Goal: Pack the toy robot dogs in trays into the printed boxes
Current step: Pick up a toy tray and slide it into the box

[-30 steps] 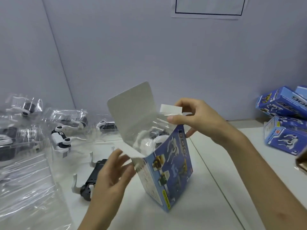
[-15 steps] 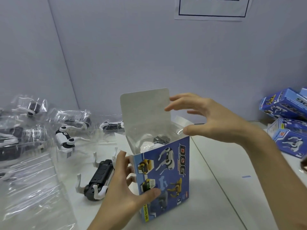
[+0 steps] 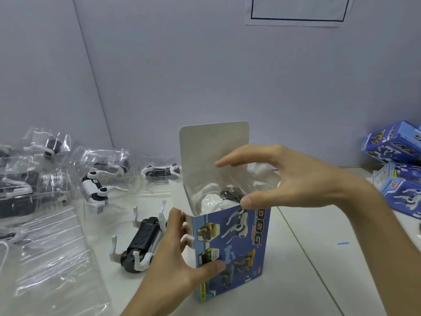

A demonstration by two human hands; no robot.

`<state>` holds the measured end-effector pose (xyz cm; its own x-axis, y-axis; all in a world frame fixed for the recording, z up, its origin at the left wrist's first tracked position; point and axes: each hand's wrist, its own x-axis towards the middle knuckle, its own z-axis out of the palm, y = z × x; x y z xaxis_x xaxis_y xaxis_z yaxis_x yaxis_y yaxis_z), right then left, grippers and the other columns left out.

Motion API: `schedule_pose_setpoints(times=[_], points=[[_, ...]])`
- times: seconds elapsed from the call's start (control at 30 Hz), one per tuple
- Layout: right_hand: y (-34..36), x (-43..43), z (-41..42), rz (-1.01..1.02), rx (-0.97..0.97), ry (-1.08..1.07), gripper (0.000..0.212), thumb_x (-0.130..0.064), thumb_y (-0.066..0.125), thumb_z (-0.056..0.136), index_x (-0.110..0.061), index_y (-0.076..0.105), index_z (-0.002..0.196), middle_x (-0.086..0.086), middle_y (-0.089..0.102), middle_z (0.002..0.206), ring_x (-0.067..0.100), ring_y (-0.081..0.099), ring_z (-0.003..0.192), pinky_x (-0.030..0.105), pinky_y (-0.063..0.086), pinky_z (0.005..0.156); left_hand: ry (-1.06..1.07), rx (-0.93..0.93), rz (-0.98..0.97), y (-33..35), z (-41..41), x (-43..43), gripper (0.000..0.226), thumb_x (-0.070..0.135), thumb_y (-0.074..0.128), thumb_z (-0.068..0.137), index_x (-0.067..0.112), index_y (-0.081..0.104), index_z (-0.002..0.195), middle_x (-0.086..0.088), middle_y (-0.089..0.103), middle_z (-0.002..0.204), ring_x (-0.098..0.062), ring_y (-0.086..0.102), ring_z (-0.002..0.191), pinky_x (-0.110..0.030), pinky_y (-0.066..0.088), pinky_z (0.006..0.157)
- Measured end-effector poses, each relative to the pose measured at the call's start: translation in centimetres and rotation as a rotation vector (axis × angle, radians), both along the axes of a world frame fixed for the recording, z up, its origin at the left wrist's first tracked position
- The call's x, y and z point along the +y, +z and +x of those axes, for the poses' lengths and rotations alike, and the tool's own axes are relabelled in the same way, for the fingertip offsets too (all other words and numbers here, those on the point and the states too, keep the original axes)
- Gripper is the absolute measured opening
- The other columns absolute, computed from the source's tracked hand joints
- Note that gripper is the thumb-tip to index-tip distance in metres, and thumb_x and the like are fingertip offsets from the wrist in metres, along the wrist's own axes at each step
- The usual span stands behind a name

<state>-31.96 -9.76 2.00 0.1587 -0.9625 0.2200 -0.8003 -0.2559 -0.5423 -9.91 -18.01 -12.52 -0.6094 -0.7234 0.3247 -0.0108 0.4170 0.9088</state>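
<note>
1. We see the printed box point(image 3: 230, 252) standing upright on the white surface point(image 3: 307, 270) at the middle of the view. Its top flap point(image 3: 211, 147) is raised at 12 o'clock.
2. Our left grip point(image 3: 175, 258) grasps the box from its 9 o'clock side, with the thumb on the printed front and the fingers curled round the side panel.
3. Our right grip point(image 3: 291, 183) hangs released over the open top, fingers straight and spread. We cannot tell whether the thumb touches the front rim.
4. Inside the box we make out a clear tray point(image 3: 209, 199) with a dark part of a toy robot dog point(image 3: 230, 195).
5. A loose dog point(image 3: 141, 245) lies on its back at 9 o'clock, just beside our left grip.
6. More bagged dogs point(image 3: 95, 190) sit at 10 o'clock, with clear plastic point(image 3: 50, 258) at 8 o'clock.
7. Other blue boxes point(image 3: 396, 144) are piled at 3 o'clock, well apart from ours.
</note>
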Motion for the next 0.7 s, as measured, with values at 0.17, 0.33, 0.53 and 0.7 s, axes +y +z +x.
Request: schedule_pose_setpoints(times=[0.17,0.33,0.53,0.7], points=[[-0.6,-0.7,1.6,-0.197,0.046,-0.062,0.037,-0.029,0.062,0.076,-0.042,0.069,0.110,-0.027,0.064,0.115,-0.006,0.055,0.115,0.027,0.057,0.088,-0.011,0.008,-0.015,0.0,-0.3,0.4,0.073,0.043,0.088,0.055,0.046,0.042,0.112,0.019,0.063,0.113,-0.006,0.061,0.108,-0.011,0.049,0.080],[-1.4,-1.8,2.2,-0.481,0.105,-0.083,0.041,0.009,0.059,0.085,-0.022,0.079,0.104,-0.011,0.075,0.102,0.003,0.068,0.095,0.021,0.057,0.084,-0.010,-0.017,-0.029,0.0,-0.1,0.4,0.072,0.047,0.088,0.057,0.044,0.043,0.113,0.019,0.063,0.116,-0.007,0.060,0.111,-0.010,0.048,0.085],[-0.9,-1.2,2.6,-0.114,-0.016,-0.064,0.055,0.009,0.048,0.086,-0.031,0.077,0.110,-0.019,0.070,0.122,-0.004,0.059,0.116,0.012,0.050,0.094,0.036,-0.031,-0.001,-0.3,0.0,0.3,0.085,0.053,0.088,0.051,0.043,0.037,0.118,0.022,0.060,0.119,-0.002,0.060,0.112,-0.008,0.047,0.081],[-0.8,-1.1,4.0,0.087,0.219,-0.148,0.048,-0.001,0.051,0.087,-0.032,0.075,0.115,-0.019,0.065,0.131,0.013,0.055,0.124,0.034,0.062,0.082,0.076,-0.074,-0.026,-0.2,0.1,0.7,0.081,0.055,0.086,0.049,0.050,0.037,0.113,0.030,0.058,0.115,0.008,0.056,0.110,-0.014,0.053,0.081]])
